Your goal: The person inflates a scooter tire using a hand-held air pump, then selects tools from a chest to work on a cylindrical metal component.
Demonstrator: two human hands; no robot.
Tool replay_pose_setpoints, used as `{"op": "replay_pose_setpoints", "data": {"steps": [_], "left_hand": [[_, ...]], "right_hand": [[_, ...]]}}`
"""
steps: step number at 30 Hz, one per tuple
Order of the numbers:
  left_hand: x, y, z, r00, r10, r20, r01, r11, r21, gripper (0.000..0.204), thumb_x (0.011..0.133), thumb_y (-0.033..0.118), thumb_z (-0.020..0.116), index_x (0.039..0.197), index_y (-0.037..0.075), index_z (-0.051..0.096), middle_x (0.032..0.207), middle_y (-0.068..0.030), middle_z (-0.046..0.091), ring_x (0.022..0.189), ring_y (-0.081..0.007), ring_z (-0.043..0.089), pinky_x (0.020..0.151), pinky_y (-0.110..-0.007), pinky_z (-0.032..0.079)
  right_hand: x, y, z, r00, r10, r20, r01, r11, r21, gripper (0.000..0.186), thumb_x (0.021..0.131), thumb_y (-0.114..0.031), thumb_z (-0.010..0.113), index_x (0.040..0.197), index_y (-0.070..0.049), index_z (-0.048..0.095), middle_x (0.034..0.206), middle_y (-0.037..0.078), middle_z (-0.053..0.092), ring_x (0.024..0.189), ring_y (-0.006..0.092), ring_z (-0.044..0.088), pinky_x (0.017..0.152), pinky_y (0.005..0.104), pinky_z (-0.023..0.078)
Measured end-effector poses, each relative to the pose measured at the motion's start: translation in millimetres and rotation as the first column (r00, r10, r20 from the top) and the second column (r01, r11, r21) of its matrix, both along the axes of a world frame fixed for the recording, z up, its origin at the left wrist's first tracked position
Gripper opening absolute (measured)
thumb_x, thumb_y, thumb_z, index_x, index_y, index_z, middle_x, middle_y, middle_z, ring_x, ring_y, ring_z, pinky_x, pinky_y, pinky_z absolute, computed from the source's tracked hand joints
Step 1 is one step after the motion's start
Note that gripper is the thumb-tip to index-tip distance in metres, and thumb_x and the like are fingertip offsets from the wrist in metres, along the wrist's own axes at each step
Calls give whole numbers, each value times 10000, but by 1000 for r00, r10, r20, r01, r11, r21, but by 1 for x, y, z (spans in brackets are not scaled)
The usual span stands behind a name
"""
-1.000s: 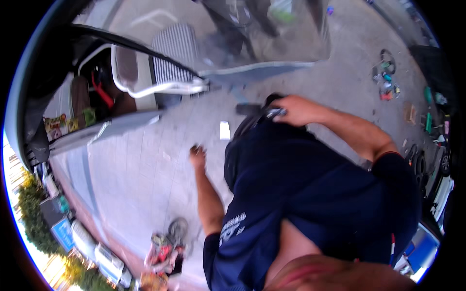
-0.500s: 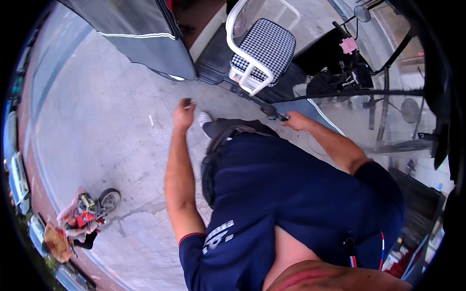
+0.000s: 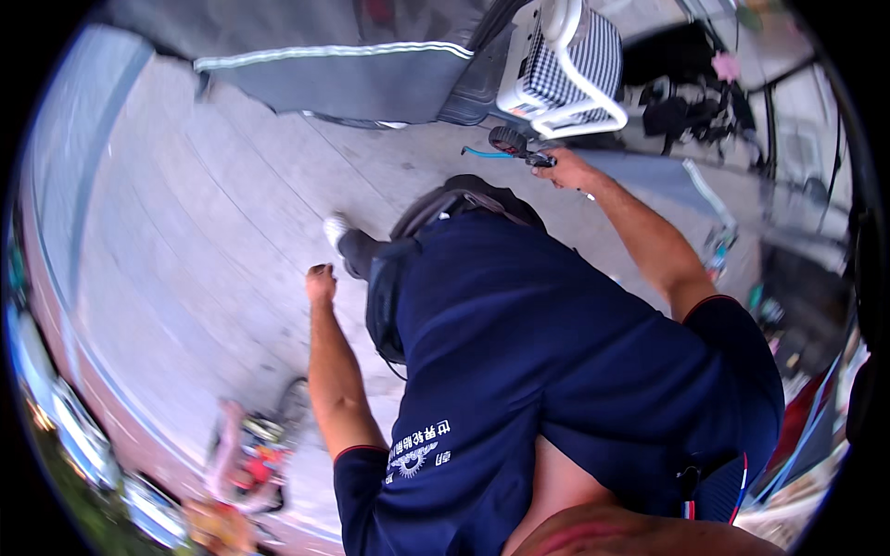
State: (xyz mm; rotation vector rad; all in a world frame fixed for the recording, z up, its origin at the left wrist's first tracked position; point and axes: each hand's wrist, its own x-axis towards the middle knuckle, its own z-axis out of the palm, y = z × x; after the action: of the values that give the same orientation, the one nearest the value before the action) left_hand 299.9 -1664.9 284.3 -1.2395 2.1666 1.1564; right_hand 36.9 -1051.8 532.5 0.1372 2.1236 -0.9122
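Note:
My right hand [image 3: 564, 167] is wrapped round a black tire inflator [image 3: 530, 156] with a round, rubber-rimmed gauge. A short blue hose [image 3: 487, 153] sticks out beside the gauge. The inflator is held up in front of me, near the three-wheeler's side and below the white-framed seat [image 3: 575, 69] with a black-and-white checked cushion. Lower on the left hangs my left hand [image 3: 321, 283], its fingers curled in; what they hold, if anything, is too small to make out. My foot in a white shoe [image 3: 336, 228] shows just beyond that hand.
The three-wheeler's grey cover [image 3: 343, 79] with a pale stripe spans the far side. Its handlebar area [image 3: 691, 111] is at the far right. Grey paving [image 3: 204, 213] stretches left. A motorbike with a rider [image 3: 255, 459] is at the lower left, near parked cars [image 3: 83, 440].
The view has turned and shifted along the vehicle, so its cover fills more of the far side. My left hand has dropped lower and nearer. The blue hose now shows by the inflator.

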Motion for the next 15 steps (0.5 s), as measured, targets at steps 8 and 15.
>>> {"op": "replay_pose_setpoints", "data": {"steps": [8,15], "left_hand": [[-266,5,8,963,116,243,-256,678,689,780,1044,562,461,1578,68,178,1417,-271,528,1088,-444,666,888,-553,593],[-362,70,-123,888,415,198,-398,478,783,416,1103,320,318,1358,12,430,1226,-197,620,1121,-341,643,1005,-488,568]], "right_hand": [[57,-193,-9,952,-190,-240,113,947,-301,404,901,-224,753,1229,-6,664,929,134,711,853,233,642,801,381,509],[75,-216,-130,969,-204,-142,164,954,-250,379,842,-186,773,1178,-24,707,977,170,727,897,330,680,823,418,520]]}}
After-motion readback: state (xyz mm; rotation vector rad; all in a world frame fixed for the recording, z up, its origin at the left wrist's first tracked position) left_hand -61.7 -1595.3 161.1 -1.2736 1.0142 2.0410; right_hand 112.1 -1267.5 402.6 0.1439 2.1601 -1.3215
